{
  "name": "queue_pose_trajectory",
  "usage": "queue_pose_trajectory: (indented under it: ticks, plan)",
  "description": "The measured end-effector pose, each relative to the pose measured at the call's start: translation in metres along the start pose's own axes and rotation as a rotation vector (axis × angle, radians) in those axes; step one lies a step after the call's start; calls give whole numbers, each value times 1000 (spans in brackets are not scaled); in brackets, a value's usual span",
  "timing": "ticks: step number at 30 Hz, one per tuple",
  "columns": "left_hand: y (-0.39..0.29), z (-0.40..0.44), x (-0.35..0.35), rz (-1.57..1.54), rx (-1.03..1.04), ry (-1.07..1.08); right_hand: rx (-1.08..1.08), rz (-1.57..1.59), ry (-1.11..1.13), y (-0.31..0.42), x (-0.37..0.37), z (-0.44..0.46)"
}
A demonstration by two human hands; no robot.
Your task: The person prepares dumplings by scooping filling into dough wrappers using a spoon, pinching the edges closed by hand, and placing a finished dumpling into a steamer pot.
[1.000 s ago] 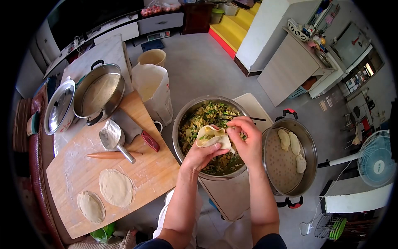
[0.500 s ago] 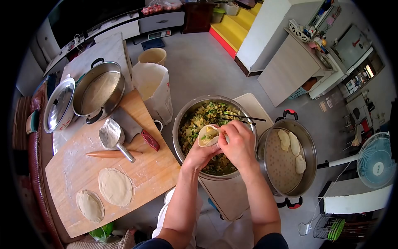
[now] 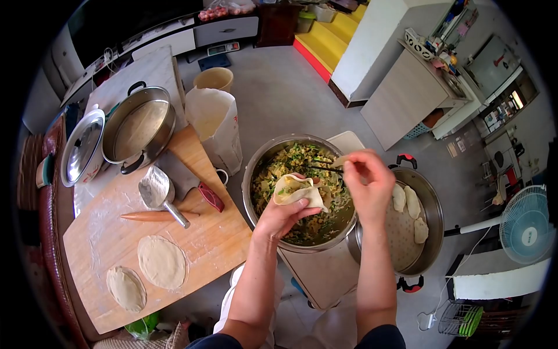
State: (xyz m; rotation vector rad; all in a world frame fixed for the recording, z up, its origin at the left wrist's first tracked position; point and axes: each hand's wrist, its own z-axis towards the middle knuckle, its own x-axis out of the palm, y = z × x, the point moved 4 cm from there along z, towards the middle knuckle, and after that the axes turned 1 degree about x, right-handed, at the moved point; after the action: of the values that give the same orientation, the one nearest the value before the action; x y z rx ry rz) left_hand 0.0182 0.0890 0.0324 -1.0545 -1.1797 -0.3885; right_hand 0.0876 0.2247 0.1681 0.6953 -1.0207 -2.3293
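Observation:
My left hand (image 3: pixel 282 218) cups a round dough wrapper (image 3: pixel 297 192), curled up at its edges, with some green and yellow filling in it. My right hand (image 3: pixel 369 183) is at the right rim of the steel bowl, its fingers closed around the ends of dark chopsticks (image 3: pixel 325 168). Their tips point left over the chopped vegetable filling (image 3: pixel 278 157). That filling lies in the large steel bowl (image 3: pixel 249 203), directly beneath both hands. Right of the bowl, a pot (image 3: pixel 437 232) with a perforated base holds several shaped dumplings (image 3: pixel 413 200), partly behind my right forearm.
On the wooden board (image 3: pixel 221 256) lie two flat dough pieces (image 3: pixel 162 262), a rolling pin (image 3: pixel 142 216), a flour scoop (image 3: pixel 156 187) and a red-handled cleaver (image 3: pixel 209 196). A steel pan (image 3: pixel 168 125) and lid (image 3: pixel 84 148) stand behind. A fan (image 3: pixel 528 224) is at right.
My right hand has left the wrapper and moved right to the chopsticks' ends. The wrapper in my left hand now sits more open.

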Motion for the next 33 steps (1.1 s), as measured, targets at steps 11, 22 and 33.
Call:
queue_pose_trajectory:
  ticks: [11,22,33]
  plan:
    - [-6,-3,5,-121,42,54,99,-335,113,-65,-15,-54]
    - [-2,0,0,-206,65,97,-313,-407,68,-10,14,-70]
    - [-5,0,-1,-173,90,79,-135,-196,-81,-17,3,-60]
